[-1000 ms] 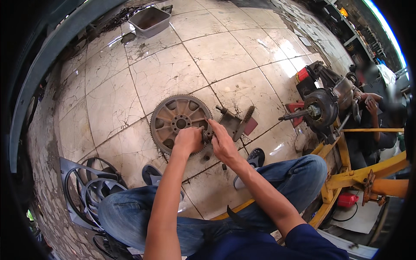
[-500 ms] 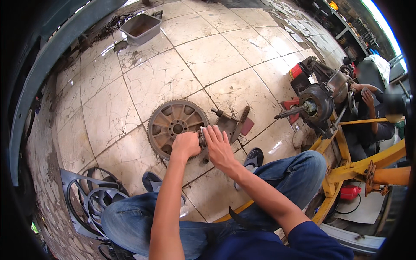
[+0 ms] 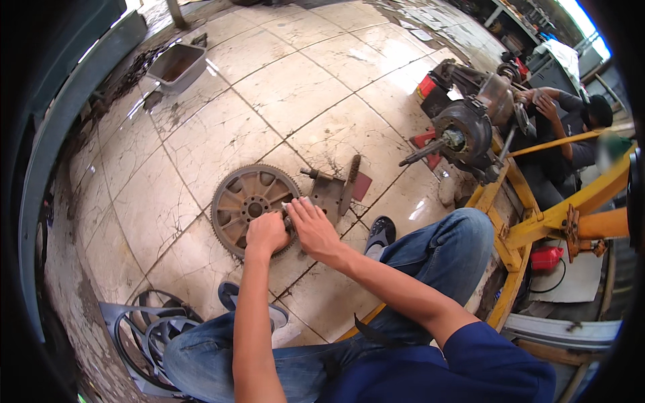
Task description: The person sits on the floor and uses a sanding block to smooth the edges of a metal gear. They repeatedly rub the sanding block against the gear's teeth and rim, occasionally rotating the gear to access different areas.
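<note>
My left hand (image 3: 266,233) is closed in a fist around a small dark metal part (image 3: 289,224), mostly hidden between my hands. My right hand (image 3: 314,230) lies against that part, its fingers long and pressed together over a small whitish scrap (image 3: 286,207), perhaps cloth or paper. Both hands are above the lower right rim of a toothed flywheel (image 3: 232,185), which rests flat on the tiles. Just right of it are a flat metal block (image 3: 324,195) with a stub, a narrow brush-like tool (image 3: 350,185) and a reddish-brown square (image 3: 362,187).
A grey basin (image 3: 178,67) with brown residue stands at the far left. To the right, an axle-like assembly (image 3: 463,134) stands by a yellow frame (image 3: 510,228), where another person (image 3: 571,127) sits. Belts and grey panels (image 3: 151,336) lie near my left knee.
The view has shifted, so the floor items appear farther left. My hands stay together on the metal part, with the right fingers still against it.
</note>
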Demonstrator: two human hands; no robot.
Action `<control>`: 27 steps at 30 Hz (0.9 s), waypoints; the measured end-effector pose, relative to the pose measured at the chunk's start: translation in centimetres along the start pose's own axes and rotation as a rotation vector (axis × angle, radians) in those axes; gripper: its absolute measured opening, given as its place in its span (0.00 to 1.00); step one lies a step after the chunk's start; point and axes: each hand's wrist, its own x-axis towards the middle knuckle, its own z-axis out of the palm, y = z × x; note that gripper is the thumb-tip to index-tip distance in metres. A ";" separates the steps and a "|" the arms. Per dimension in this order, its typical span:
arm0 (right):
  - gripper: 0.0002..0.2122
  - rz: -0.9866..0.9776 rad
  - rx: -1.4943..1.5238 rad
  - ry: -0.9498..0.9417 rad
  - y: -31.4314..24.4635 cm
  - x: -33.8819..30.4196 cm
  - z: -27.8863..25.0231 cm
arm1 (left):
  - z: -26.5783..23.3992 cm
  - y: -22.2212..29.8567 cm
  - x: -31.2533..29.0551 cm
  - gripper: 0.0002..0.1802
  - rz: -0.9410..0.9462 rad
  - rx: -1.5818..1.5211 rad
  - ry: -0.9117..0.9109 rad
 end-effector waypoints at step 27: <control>0.31 0.030 -0.262 -0.065 0.0 1.2 -0.1 | -0.7 -0.1 0.7 0.17 0.017 -0.003 -0.032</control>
